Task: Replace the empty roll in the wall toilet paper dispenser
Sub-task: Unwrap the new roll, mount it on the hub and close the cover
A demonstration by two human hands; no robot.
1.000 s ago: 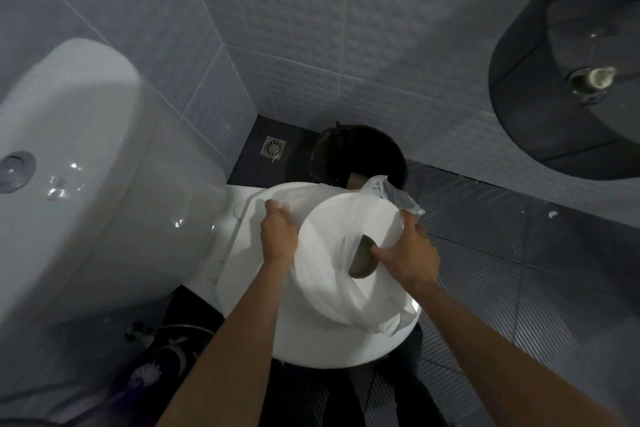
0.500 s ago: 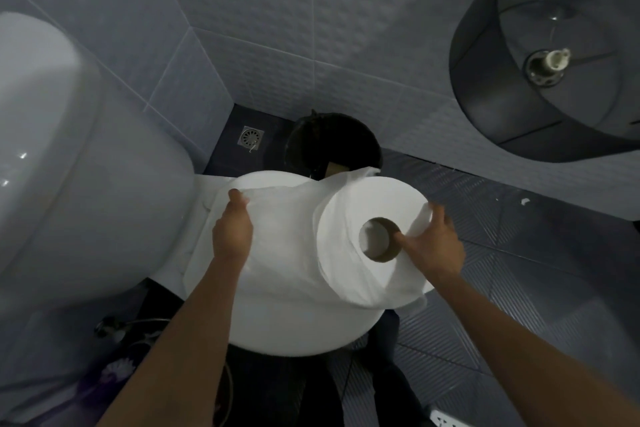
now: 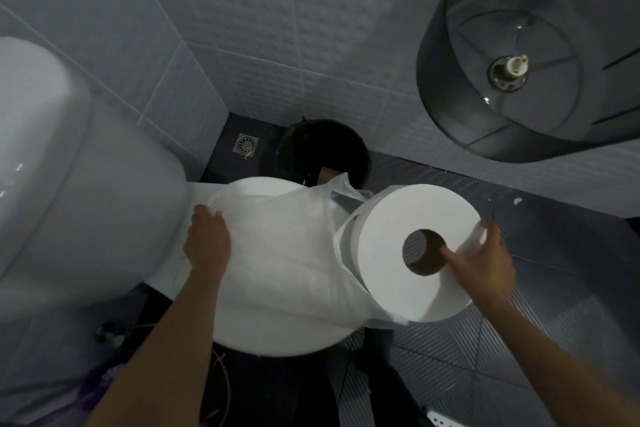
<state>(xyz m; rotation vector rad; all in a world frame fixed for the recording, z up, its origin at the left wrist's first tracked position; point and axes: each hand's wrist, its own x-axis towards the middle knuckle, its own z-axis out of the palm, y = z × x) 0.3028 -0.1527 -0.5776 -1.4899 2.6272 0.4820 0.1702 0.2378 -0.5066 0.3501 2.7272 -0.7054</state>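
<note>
The closed white toilet lid (image 3: 277,329) carries a crumpled clear plastic bag (image 3: 284,246); a black bin (image 3: 322,146) stands on the dark tiled floor (image 3: 554,288)

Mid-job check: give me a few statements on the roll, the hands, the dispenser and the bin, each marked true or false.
1. The right hand holds the paper roll. True.
2. A roll sits on the spindle of the dispenser. False: the dispenser is open and its spindle is bare.
3. The left hand grips the plastic bag lying on the toilet lid. True.
4. The bin stands on the toilet lid. False: it stands on the floor behind the toilet, by the wall.
</note>
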